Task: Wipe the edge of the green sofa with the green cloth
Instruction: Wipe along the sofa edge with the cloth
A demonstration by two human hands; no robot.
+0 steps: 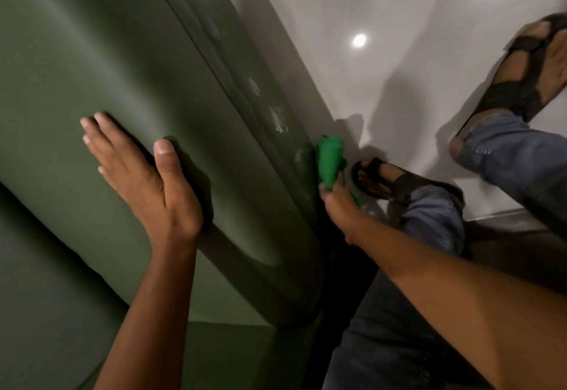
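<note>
Two hands are in view, both yours, and both are placed against the green sofa (129,61). Your left hand (144,181) lies flat on the sofa's broad rounded cushion, fingers extended and spread, thumb splayed toward the sofa's outer edge; it holds nothing. Your right hand (336,205) reaches past that outer edge, on the side away from the cushion, and is closed around the lower end of the green cloth (329,159). The cloth is bunched and stands up from your grip, its upper part pressed to the sofa's edge panel just below a run of pale scuff marks (277,121) on that panel. How your fingers wrap behind the cloth is hidden, but the thumb side shows it pinched firmly.

Beyond the sofa's edge lies a glossy white floor (383,21) carrying two bright reflected light spots. Your legs in blue jeans (435,220) extend over that floor, away from the sofa. One foot in a dark sandal (380,179) sits just beside the cloth; the other sandalled foot (527,61) is well apart from the sofa. Motion blur softens the cloth and your right hand.
</note>
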